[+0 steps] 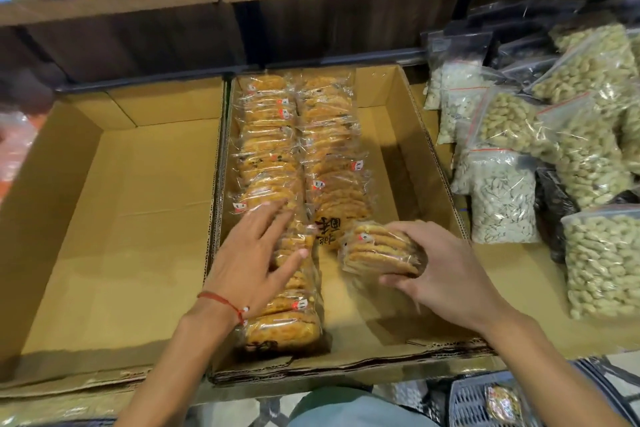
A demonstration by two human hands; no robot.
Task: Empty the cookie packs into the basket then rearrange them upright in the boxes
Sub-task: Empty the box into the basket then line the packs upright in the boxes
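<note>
Head view: middle box roughly half filled with upright rows; spread left hand steadies them, right hand grips another pack inside it.

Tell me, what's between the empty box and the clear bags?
In the head view, another cardboard box sits there, holding two rows of cookie packs.

matt cardboard boxes; glossy plastic cookie packs
</note>
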